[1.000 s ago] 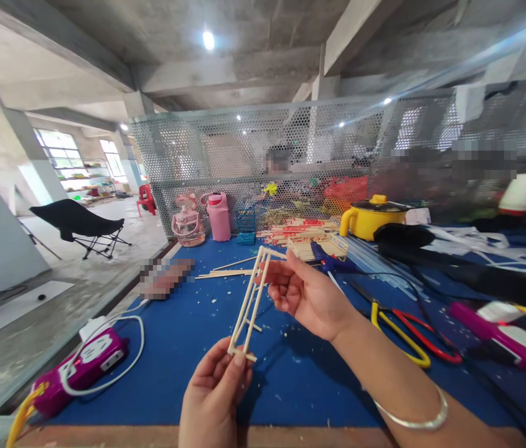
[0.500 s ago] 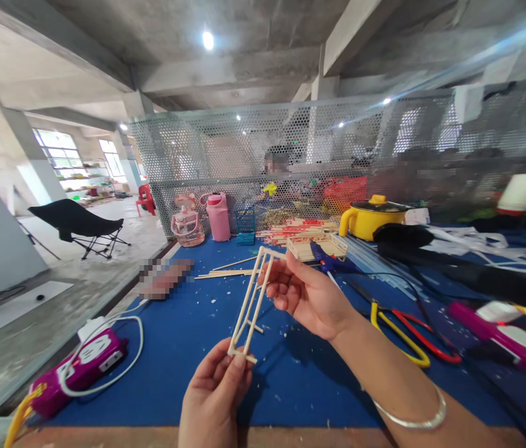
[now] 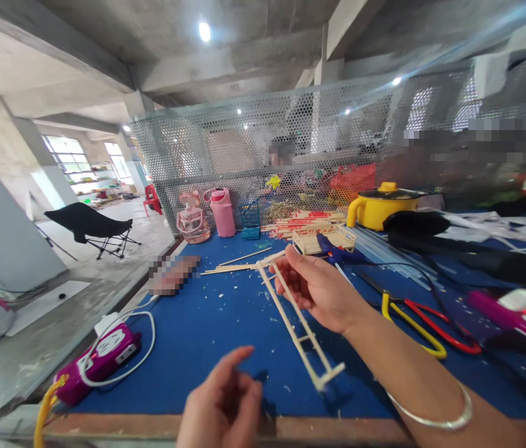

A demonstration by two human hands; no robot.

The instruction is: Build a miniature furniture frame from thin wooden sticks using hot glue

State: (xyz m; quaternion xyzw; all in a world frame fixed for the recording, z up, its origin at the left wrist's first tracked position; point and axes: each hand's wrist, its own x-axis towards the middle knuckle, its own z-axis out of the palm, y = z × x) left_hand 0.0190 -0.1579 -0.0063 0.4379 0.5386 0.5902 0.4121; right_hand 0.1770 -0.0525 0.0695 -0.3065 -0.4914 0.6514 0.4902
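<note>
- The right hand (image 3: 321, 286) pinches one end of a small wooden frame (image 3: 306, 339), whose other end slants toward the table's near edge.
- The left hand (image 3: 225, 401) holds nothing, apart from the frame, its index finger stretched out.
- Loose sticks (image 3: 234, 269) lie on the blue table (image 3: 173, 367) beyond the frame.
- A wooden tray (image 3: 323, 241) and a blue glue gun (image 3: 337, 250) sit just past the right hand.
- A tool with yellow and red handles (image 3: 385, 306) lies beside the right forearm.
- A purple power strip (image 3: 99, 364) rests at the left.
- A pink bottle (image 3: 223, 214) stands before a mesh screen (image 3: 230, 146).
</note>
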